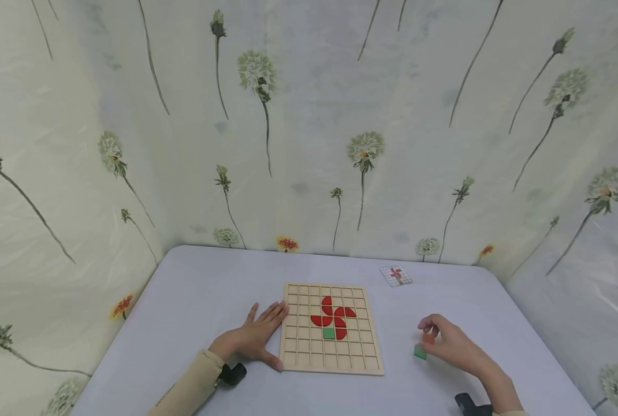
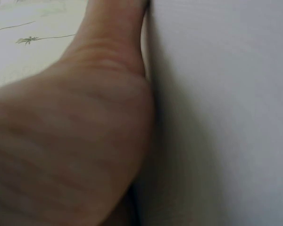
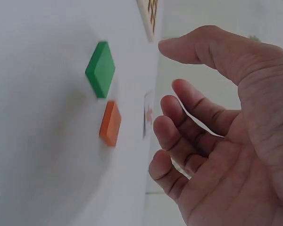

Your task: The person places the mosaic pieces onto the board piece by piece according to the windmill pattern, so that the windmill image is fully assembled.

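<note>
A wooden grid board (image 1: 304, 361) lies on the table, bearing red quarter-round pieces (image 1: 326, 308) in a pinwheel and one green square tile (image 1: 328, 333) beneath them. My left hand (image 1: 257, 336) rests with spread fingers against the board's left edge; its palm side fills much of the left wrist view. To the right of the board, my right hand (image 1: 460, 348) hovers over a loose green tile (image 3: 103, 71) and an orange tile (image 3: 111, 124). Its thumb and loosely bent fingers are apart, with nothing between them in the right wrist view.
A small pattern card (image 1: 396, 275) with a red pinwheel lies behind the board to the right. The white table (image 1: 215, 277) ends at a hanging cloth (image 1: 309, 127) printed with dandelions, which also runs along both sides.
</note>
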A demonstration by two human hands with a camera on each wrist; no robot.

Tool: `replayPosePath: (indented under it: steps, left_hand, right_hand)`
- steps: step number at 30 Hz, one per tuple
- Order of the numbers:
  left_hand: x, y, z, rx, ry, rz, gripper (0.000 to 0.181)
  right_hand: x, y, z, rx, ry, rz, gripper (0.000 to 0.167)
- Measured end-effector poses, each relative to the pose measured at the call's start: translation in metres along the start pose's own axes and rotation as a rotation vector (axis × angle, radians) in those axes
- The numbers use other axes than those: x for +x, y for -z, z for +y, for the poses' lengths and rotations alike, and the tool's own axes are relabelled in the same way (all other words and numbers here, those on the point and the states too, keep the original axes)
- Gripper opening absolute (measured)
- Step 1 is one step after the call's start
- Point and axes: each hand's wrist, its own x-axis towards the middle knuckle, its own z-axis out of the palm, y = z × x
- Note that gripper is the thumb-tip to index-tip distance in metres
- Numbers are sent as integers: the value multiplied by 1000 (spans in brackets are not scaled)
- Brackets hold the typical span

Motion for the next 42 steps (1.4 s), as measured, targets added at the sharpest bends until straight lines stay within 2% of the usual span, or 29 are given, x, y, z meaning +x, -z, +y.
replayPosePath:
  steps: [6,14,21,32,42]
  left_hand:
    - [-1,2,1,-1,-1,-1,130]
    - [-1,1,1,-4,-3,-6,130]
    - [0,0,0,-1,-7,0,130]
    - [-2,2,2,-11,-2,-5,129]
    - [0,0,0,0,2,0,130]
  right_hand:
    - [-1,6,12,9,-93,-19,44]
    - [6,-2,31,17,-208,-66,50]
    - [10,-6,40,16,-200,-69,52]
    - [12,-11,40,-11,-194,-37,37]
    - [12,-11,38,-7,-188,11,32]
